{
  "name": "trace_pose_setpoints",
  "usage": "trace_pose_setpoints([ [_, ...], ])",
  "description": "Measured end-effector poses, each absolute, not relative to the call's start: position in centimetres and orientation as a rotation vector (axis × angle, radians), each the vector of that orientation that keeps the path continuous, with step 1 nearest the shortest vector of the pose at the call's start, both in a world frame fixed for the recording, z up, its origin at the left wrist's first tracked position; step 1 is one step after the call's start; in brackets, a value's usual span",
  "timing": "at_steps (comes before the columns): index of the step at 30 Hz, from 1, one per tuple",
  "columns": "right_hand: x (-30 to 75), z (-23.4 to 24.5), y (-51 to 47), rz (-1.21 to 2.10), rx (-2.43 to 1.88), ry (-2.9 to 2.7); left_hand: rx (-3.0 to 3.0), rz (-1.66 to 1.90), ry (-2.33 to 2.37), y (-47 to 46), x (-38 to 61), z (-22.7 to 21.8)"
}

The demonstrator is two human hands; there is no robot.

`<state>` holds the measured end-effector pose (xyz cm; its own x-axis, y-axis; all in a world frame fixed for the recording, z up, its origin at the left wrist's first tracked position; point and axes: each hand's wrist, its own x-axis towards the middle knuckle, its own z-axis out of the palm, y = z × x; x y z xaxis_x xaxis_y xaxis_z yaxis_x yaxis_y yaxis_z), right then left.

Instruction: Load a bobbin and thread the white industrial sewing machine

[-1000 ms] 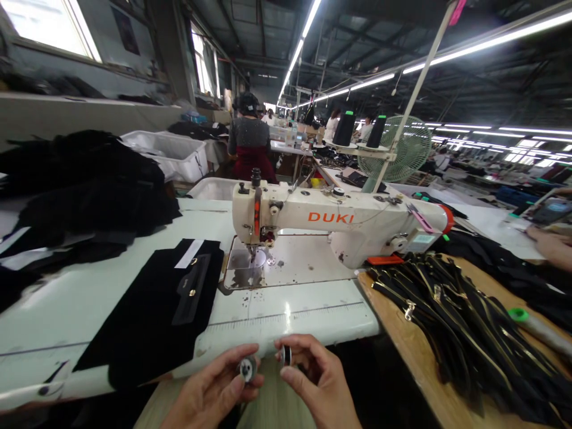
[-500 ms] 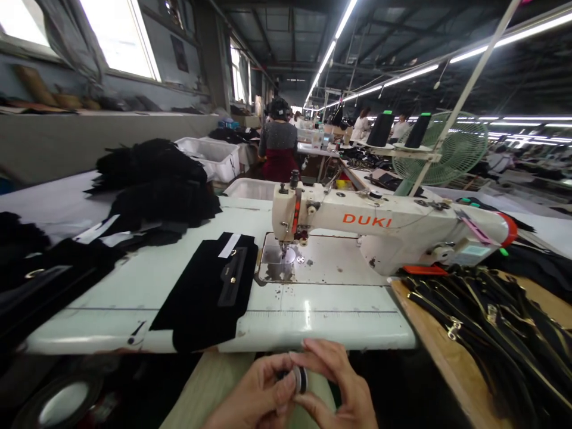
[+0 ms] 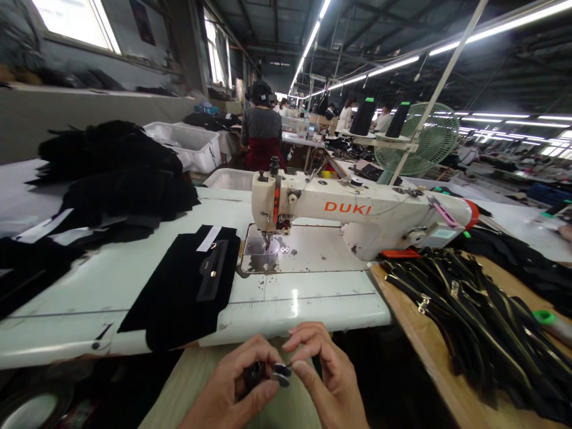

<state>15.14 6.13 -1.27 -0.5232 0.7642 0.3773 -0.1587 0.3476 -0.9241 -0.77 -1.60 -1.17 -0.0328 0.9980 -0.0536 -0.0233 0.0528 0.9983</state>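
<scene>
Over my lap, just off the table's front edge, my left hand (image 3: 236,381) grips a small metal bobbin (image 3: 281,375) wound with black thread between thumb and fingertips. A dark rounded object (image 3: 254,374) sits deeper in the same hand, partly hidden by the fingers. Close on the right, my right hand (image 3: 328,375) pinches a thin strand at the bobbin's edge, its other fingers curled loosely. Beyond the hands stands a white sewing machine (image 3: 308,199). A black fabric panel (image 3: 179,289) with a dark patch and a white strip lies left of its needle.
Piled black fabric pieces (image 3: 120,179) cover the table's left side. Black zippers (image 3: 465,304) with gold teeth lie on a brown board (image 3: 393,304) at right. Thread cones (image 3: 363,117), a green fan (image 3: 431,137), white bins (image 3: 183,146) and a seated co-worker (image 3: 262,128) are farther back.
The view has shifted to the right. The bobbin has turned from showing its flat side upright to lying tilted, and my right fingers have closed to a pinch beside it.
</scene>
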Motion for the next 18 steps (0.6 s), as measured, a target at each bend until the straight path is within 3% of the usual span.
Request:
trace_pose_setpoints([
  [9, 16.3, -1.4, 6.3, 1.211, -0.572, -1.942, 1.645, 1.247, 1.58, -1.8, -1.2, -2.4],
  [18, 17.0, -1.3, 6.9, 1.986, -0.462, -1.415, 1.545, 1.359, 1.654, -1.4, -0.8, -2.3],
])
